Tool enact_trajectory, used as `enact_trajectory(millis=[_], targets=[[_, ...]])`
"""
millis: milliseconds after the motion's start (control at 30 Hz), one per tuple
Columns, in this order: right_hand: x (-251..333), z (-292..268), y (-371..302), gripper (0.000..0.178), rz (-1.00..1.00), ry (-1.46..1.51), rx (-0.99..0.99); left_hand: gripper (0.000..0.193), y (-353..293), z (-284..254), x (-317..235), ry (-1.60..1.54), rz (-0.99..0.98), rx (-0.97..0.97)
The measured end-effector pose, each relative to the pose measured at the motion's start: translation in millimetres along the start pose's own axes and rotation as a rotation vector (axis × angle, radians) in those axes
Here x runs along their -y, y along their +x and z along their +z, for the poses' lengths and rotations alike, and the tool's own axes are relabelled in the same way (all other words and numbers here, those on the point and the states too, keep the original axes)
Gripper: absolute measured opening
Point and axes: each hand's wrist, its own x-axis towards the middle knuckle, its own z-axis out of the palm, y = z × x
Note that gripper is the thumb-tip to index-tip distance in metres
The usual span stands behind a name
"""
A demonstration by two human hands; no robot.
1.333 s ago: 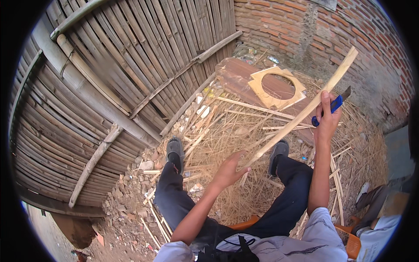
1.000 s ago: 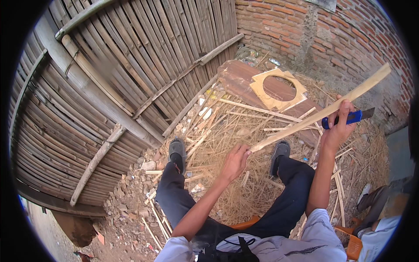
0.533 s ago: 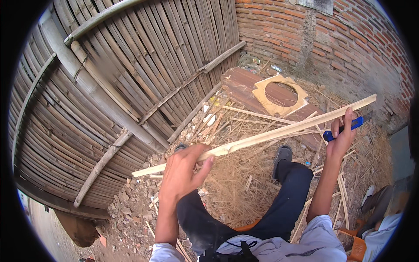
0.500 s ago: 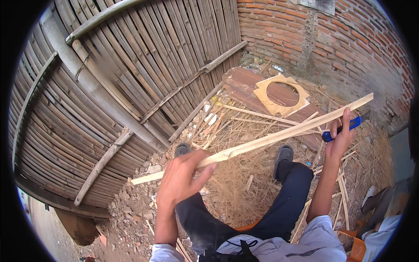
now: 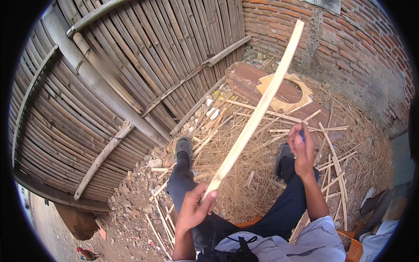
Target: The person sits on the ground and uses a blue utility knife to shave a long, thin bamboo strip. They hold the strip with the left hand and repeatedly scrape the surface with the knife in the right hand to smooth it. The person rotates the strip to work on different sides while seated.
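A long, pale bamboo strip [image 5: 257, 114] slants up and away from me, its far end in front of the brick wall. My left hand [image 5: 195, 209] is closed round its near end, above my left thigh. My right hand [image 5: 304, 156], apart from the strip, is raised over my right knee. Its fingers are curled round a blue-handled utility knife [image 5: 302, 133], of which only a small part shows. Below both hands, fine bamboo shavings [image 5: 242, 190] cover the ground between my feet.
A brown board [image 5: 244, 85] lies ahead, with a flat wooden piece [image 5: 301, 102] cut with a round hole on it. Thin strips [image 5: 336, 161] are scattered to the right. A bamboo wall [image 5: 174, 52] and a brick wall [image 5: 362, 48] meet ahead. Another person's leg [image 5: 375, 207] is at right.
The bamboo strip has swung from nearly level to steeply slanted. My left hand has shifted down to its near end. My right hand has come off the strip and moved left with the knife.
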Motion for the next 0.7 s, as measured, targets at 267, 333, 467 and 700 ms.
enact_trajectory(millis=[267,333,467,700], targets=[[39,43,-33,0.041,-0.165,-0.301,0.536,0.016,3,16,-7,-0.049,-0.068,-0.035],[40,47,-31,0.035,-0.248,-0.325,0.562,0.016,3,20,-6,-0.032,-0.039,-0.042],[37,46,-32,0.032,-0.355,-0.363,0.583,0.018,3,32,-11,0.016,0.015,-0.082],[28,49,-40,0.031,-0.366,-0.292,0.519,0.019,3,35,-4,-0.049,-0.026,-0.042]])
